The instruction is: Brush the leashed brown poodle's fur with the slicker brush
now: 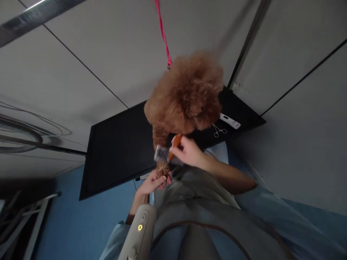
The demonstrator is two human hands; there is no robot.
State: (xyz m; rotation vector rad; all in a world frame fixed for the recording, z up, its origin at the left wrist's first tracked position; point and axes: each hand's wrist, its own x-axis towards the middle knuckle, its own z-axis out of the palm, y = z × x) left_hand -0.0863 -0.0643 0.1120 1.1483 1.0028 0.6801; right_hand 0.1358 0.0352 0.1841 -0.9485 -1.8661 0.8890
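Observation:
A fluffy brown dog [187, 94] is on a black table, its curly coat facing up at me. My left hand [151, 182] is closed around the end of one of its legs [162, 168], near the table's front edge. In my right hand [191, 153] is a slicker brush [174, 147] with an orange handle, gripped between thumb and fingers. The brush's head is blurred by motion and lies against or just over the fur of the held leg; contact cannot be made out.
Scissor-like forceps [219, 131] and a white elongated device [230, 121] lie right of the dog on the black table [116, 144]. A pink leash [163, 34] runs up from the dog. A pale device with a lit button [141, 224] fills the lower foreground. A metal bar [40, 13] crosses upper left.

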